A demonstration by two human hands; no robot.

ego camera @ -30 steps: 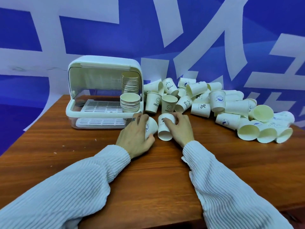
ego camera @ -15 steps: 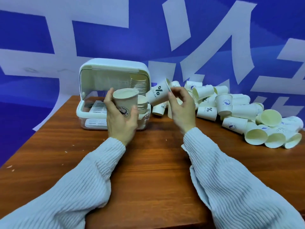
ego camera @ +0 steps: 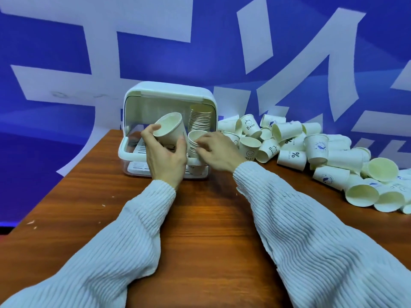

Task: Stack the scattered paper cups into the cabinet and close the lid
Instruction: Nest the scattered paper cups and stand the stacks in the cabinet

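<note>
A paper cup [ego camera: 170,130] is gripped by the left hand [ego camera: 165,157], fingers curled round its wall, and is held tilted in front of the open cabinet [ego camera: 169,94]. The right hand [ego camera: 219,150] is laid against the short stack [ego camera: 195,143] at the cabinet's front right, fingers bent round its rims. A taller stack [ego camera: 200,117] is seen behind it, inside the cabinet. The lid is raised. Many loose cups [ego camera: 315,147] are scattered on the wooden surface [ego camera: 211,218] to the right, mostly on their sides.
</note>
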